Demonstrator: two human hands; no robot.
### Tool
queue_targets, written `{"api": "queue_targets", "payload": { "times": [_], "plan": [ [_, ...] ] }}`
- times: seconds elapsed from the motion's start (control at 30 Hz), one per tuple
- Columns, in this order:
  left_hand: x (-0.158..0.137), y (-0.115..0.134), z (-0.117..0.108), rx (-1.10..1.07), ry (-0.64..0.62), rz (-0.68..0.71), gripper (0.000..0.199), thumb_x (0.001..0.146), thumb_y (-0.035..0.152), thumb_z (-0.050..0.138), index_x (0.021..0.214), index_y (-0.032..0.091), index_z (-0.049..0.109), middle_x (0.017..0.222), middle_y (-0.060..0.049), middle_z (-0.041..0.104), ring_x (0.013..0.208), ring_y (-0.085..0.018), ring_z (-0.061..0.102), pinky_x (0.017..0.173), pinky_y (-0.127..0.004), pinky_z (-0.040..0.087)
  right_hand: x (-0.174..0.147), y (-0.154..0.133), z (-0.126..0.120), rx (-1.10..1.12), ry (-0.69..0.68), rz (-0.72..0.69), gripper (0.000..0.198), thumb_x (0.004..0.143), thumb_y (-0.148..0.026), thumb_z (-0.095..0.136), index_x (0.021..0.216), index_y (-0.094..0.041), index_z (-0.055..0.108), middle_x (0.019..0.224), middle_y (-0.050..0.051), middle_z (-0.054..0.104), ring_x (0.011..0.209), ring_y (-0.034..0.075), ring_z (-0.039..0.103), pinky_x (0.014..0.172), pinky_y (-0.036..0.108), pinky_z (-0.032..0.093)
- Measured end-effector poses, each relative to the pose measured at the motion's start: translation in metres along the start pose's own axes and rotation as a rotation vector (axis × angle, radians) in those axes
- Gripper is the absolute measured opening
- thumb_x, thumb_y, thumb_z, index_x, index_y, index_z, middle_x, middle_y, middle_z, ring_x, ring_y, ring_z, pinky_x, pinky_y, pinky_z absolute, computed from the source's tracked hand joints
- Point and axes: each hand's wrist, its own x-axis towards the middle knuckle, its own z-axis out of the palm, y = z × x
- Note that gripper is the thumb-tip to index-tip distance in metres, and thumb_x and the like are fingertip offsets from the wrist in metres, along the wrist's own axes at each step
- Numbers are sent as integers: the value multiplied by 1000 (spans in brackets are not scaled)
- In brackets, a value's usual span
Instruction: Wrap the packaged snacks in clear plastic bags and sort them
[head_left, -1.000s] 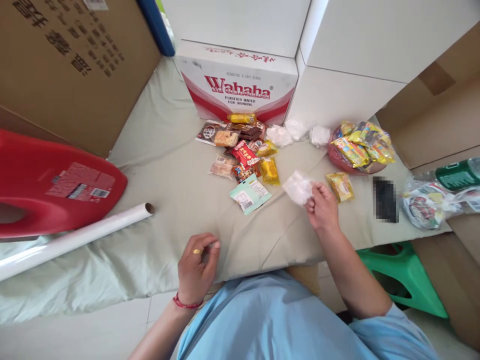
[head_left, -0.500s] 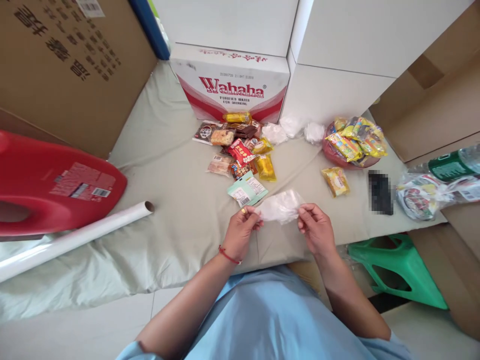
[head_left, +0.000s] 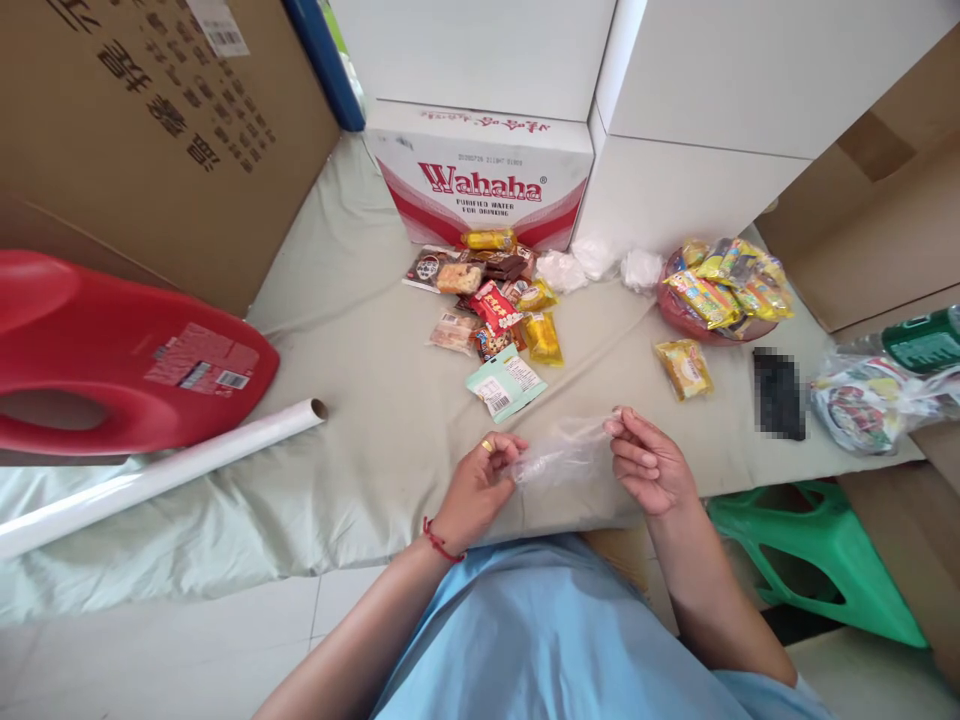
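Note:
A thin clear plastic bag [head_left: 566,455] stretches between my two hands above the near edge of the covered surface. My left hand [head_left: 484,490], with a ring and a red wrist cord, pinches its left end. At the other end, my right hand [head_left: 649,460] grips the bag's upper corner between thumb and fingers, the remaining fingers curled. Just beyond the bag lies a mint-green packet [head_left: 506,384]. Behind that is a loose pile of wrapped snacks, among them a red packet [head_left: 495,307] and a yellow one [head_left: 541,338]. A single yellow packet [head_left: 683,369] rests beyond my right hand.
A red bowl [head_left: 675,315] heaped with yellow packets stands back right, beside crumpled clear bags [head_left: 596,258]. The Wahaba-style carton [head_left: 480,190] closes off the back. On the left are a red jug [head_left: 150,370] and a white roll [head_left: 172,475]; a green stool [head_left: 817,560] sits below right.
The bag, bunched and whitish before, now hangs more spread out and see-through. My right hand has turned, raising its corner. The whole view has shifted slightly.

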Motion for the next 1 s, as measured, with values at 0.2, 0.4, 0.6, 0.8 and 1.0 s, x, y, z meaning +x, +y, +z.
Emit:
{"api": "queue_targets", "payload": {
  "times": [0.2, 0.4, 0.6, 0.8, 1.0],
  "plan": [
    [-2, 5, 12, 50, -118, 56, 59, 79, 32, 77, 134, 22, 60, 140, -12, 63, 130, -31, 59, 113, -45, 43, -9, 9, 22, -26, -5, 14, 21, 79, -32, 82, 85, -21, 65, 85, 2, 78, 39, 1, 20, 29, 9, 22],
    [5, -5, 18, -57, 100, -102, 42, 93, 58, 63, 93, 18, 76, 98, -8, 78, 98, -25, 70, 94, -38, 53, -8, 18, 25, -269, 75, -259, 32, 83, -41, 78, 109, -26, 67, 124, 6, 72, 59, 6, 52, 49, 17, 47],
    [5, -2, 17, -354, 119, -106, 39, 87, 57, 73, 95, 19, 75, 110, -9, 79, 107, -27, 73, 104, -44, 53, 1, 39, 3, -1075, 21, -556, 34, 81, -33, 80, 114, -31, 73, 120, 7, 68, 77, 16, 65, 63, 29, 55],
    [13, 13, -12, -603, 281, -110, 31, 83, 48, 79, 95, 21, 69, 114, -7, 78, 117, -30, 70, 94, -44, 60, -11, 35, -10, -1251, -56, -747, 15, 95, -28, 65, 100, -32, 79, 99, 7, 73, 93, 24, 69, 83, 39, 56],
    [18, 20, -37, -717, 259, -166, 23, 91, 46, 68, 100, 24, 65, 127, -6, 73, 129, -34, 65, 95, -54, 61, -27, 3, -26, -1260, -374, -471, 17, 97, -30, 65, 108, -30, 78, 96, 5, 74, 86, 20, 68, 76, 33, 54]
  ]
}}
